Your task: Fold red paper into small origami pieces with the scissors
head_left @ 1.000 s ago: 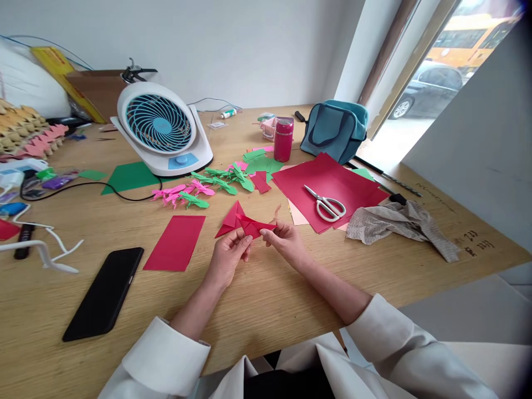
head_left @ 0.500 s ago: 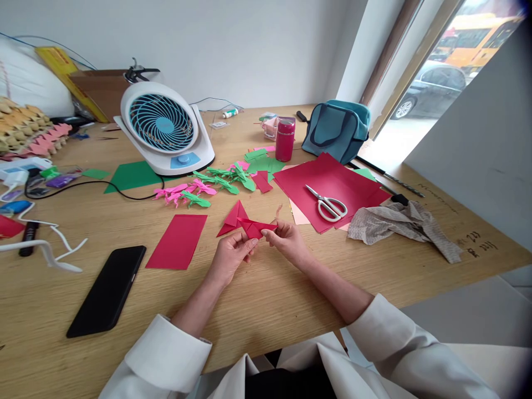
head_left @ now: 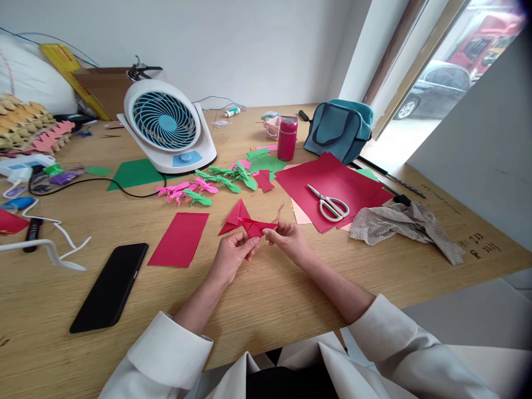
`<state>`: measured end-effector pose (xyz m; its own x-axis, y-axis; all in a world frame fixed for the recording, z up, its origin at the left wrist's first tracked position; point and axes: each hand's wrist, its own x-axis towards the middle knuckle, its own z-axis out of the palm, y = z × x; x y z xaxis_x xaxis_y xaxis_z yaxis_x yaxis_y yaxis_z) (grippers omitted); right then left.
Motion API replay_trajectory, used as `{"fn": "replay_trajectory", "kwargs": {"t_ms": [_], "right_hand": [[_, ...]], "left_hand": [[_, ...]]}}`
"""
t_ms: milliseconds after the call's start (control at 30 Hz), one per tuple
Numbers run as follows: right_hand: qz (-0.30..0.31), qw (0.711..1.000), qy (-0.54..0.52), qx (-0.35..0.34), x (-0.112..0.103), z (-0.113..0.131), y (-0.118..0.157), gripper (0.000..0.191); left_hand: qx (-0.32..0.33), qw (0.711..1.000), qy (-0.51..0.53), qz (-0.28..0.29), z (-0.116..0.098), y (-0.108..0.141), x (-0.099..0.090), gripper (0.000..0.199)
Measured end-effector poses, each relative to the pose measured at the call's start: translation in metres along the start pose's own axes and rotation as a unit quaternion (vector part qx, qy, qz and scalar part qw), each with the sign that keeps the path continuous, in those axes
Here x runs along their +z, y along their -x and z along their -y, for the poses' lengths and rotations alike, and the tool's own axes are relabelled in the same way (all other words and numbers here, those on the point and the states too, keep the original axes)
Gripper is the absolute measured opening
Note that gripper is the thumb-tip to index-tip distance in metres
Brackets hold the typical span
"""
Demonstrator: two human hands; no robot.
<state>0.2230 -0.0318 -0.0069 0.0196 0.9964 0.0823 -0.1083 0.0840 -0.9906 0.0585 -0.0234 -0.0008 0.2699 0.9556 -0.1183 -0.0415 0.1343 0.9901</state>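
Observation:
A folded red paper piece (head_left: 239, 217) with pointed, triangular ends is held over the wooden table. My left hand (head_left: 233, 254) pinches its lower middle edge between thumb and fingers. On the other side, my right hand (head_left: 287, 239) grips the narrow right tip. A flat red paper rectangle (head_left: 178, 239) lies to the left of my hands. Beyond them is a group of folded green and pink paper figures (head_left: 224, 180). White-handled scissors (head_left: 331, 206) rest on large red sheets (head_left: 349, 185) at the right.
A black phone (head_left: 110, 288) lies at the near left. Farther back stand a white fan (head_left: 166, 124), a red flask (head_left: 287, 138) and a teal bag (head_left: 338, 130). A crumpled cloth (head_left: 386, 223) is at the right. Cables (head_left: 54, 252) lie along the left side.
The whole view has shifted slightly, so the table items appear a little farther right. Both hands keep their hold on the folded red paper, with hardly any movement. Different vehicles show outside.

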Motion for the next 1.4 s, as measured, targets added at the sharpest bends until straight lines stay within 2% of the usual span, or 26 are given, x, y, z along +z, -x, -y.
{"fn": "replay_trajectory", "kwargs": {"t_ms": [333, 733, 933, 1100, 1400], "right_hand": [[0.010, 1.000, -0.010, 0.004, -0.001, -0.001, 0.000, 0.042], [0.067, 0.997, -0.033, 0.015, 0.002, -0.007, -0.001, 0.039], [0.061, 0.998, -0.011, 0.014, 0.001, -0.015, -0.001, 0.043], [0.050, 0.999, 0.005, 0.003, 0.002, -0.016, 0.000, 0.042], [0.037, 0.998, 0.040, 0.023, 0.000, -0.016, 0.000, 0.044]], "left_hand": [[0.001, 1.000, 0.005, -0.004, 0.001, -0.001, 0.000, 0.034], [0.004, 1.000, 0.010, -0.011, 0.000, 0.001, 0.001, 0.036], [-0.003, 1.000, -0.004, -0.008, 0.003, 0.000, 0.001, 0.038], [0.030, 0.999, -0.039, -0.020, 0.006, -0.002, -0.003, 0.039], [0.034, 0.999, -0.025, -0.015, 0.005, -0.002, 0.000, 0.040]]}}
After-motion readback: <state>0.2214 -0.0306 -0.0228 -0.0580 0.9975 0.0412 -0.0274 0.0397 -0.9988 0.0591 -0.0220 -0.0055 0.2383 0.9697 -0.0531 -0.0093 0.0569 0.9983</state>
